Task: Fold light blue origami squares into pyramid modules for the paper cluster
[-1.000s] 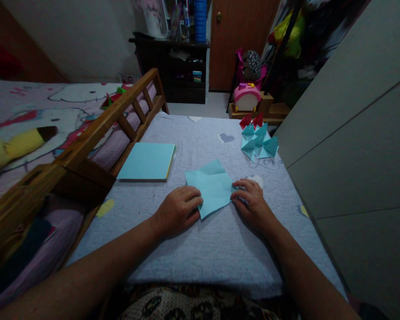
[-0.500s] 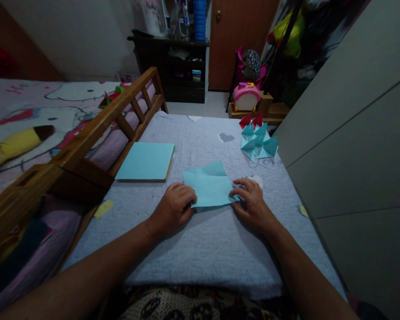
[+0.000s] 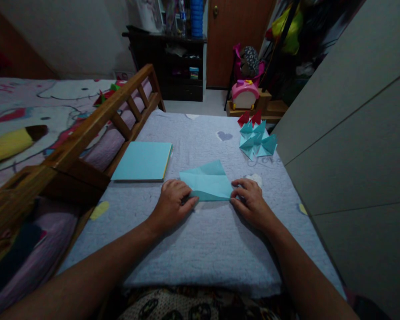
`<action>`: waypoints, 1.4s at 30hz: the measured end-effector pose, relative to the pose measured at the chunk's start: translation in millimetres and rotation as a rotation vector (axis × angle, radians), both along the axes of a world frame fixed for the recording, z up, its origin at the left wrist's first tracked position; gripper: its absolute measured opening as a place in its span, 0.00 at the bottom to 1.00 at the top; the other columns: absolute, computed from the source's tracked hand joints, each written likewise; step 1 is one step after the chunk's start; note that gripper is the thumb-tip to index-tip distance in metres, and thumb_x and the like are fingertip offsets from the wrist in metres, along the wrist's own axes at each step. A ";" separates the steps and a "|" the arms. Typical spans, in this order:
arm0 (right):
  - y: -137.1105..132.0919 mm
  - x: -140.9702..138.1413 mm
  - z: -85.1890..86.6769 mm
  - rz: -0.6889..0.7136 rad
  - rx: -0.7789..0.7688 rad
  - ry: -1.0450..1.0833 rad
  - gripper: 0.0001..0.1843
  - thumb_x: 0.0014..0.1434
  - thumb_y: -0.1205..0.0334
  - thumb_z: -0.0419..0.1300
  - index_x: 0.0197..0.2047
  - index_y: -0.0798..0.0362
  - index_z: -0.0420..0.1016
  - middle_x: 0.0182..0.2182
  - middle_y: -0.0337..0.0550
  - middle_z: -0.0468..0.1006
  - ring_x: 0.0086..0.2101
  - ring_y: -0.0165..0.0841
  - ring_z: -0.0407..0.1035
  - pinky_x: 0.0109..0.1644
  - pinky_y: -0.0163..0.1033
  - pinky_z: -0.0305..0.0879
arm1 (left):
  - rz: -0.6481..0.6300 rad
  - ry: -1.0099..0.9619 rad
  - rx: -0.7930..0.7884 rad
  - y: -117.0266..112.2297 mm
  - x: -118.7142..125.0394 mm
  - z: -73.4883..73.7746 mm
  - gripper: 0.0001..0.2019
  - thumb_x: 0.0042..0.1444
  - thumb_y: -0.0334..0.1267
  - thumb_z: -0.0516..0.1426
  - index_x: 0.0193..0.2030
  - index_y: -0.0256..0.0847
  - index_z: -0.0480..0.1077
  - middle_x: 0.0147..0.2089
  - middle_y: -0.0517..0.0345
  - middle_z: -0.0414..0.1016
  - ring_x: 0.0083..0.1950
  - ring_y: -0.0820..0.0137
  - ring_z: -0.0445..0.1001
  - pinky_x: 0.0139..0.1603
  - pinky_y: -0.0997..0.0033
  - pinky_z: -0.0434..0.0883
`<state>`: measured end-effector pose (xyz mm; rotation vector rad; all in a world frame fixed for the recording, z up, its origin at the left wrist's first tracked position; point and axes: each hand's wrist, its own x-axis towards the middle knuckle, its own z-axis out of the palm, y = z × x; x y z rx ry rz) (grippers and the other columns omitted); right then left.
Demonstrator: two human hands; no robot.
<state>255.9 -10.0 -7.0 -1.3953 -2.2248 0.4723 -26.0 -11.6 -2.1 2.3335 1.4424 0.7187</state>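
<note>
A light blue paper sheet [image 3: 207,183], partly folded, lies on the lavender bedspread [image 3: 203,240] in front of me. My left hand [image 3: 172,205] pinches its near left corner with curled fingers. My right hand [image 3: 251,203] grips the near right corner, fingers bent over the edge. The near flap of the sheet is lifted and turned up between both hands.
A stack of blue paper squares [image 3: 142,161] lies to the left, beside a wooden bed rail [image 3: 96,122]. Several folded teal and red paper pieces [image 3: 256,137] sit at the far right. A grey cabinet wall [image 3: 353,146] runs along the right edge. A pink toy [image 3: 245,94] stands beyond.
The near corner of the blue sheet has been lifted and folded away from me, so the sheet looks shorter. Both hands have moved slightly forward with it.
</note>
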 end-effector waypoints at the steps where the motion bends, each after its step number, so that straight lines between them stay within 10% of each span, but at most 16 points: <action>1: -0.1 -0.3 0.4 -0.007 -0.005 -0.004 0.03 0.61 0.65 0.60 0.36 0.48 0.76 0.53 0.49 0.74 0.56 0.47 0.61 0.62 0.59 0.56 | 0.022 0.016 -0.010 0.4 0.5 -0.3 0.13 0.62 0.43 0.57 0.28 0.41 0.64 0.32 0.58 0.70 0.41 0.61 0.69 0.50 0.55 0.63; 14: -0.9 -10.2 -1.6 -0.109 0.034 -0.031 0.04 0.58 0.65 0.60 0.31 0.49 0.73 0.50 0.50 0.75 0.54 0.48 0.63 0.57 0.59 0.58 | 0.184 0.121 0.149 1.9 8.3 -10.1 0.13 0.62 0.44 0.58 0.30 0.41 0.68 0.35 0.55 0.68 0.44 0.59 0.65 0.49 0.54 0.64; 18: -0.5 -11.9 -2.2 -0.128 0.032 -0.050 0.03 0.56 0.66 0.61 0.30 0.50 0.72 0.50 0.50 0.75 0.53 0.48 0.63 0.57 0.58 0.58 | 0.210 0.191 0.209 -1.2 12.8 -5.7 0.10 0.61 0.40 0.60 0.47 0.40 0.71 0.45 0.47 0.71 0.51 0.51 0.65 0.52 0.47 0.63; 28: -0.4 -13.2 -2.5 -0.137 0.047 -0.058 0.04 0.55 0.67 0.61 0.29 0.49 0.71 0.49 0.50 0.75 0.53 0.49 0.63 0.56 0.58 0.59 | -0.359 0.263 0.389 -7.2 17.7 -1.2 0.07 0.68 0.31 0.54 0.48 0.40 0.73 0.47 0.53 0.79 0.49 0.59 0.73 0.48 0.57 0.71; 42: -1.0 -8.3 -3.3 -0.105 0.035 -0.021 0.03 0.56 0.65 0.60 0.31 0.49 0.71 0.50 0.50 0.74 0.54 0.49 0.63 0.58 0.60 0.57 | -0.219 0.169 0.299 -12.6 17.6 -2.5 0.13 0.66 0.34 0.55 0.57 0.40 0.69 0.55 0.46 0.75 0.53 0.55 0.73 0.54 0.48 0.73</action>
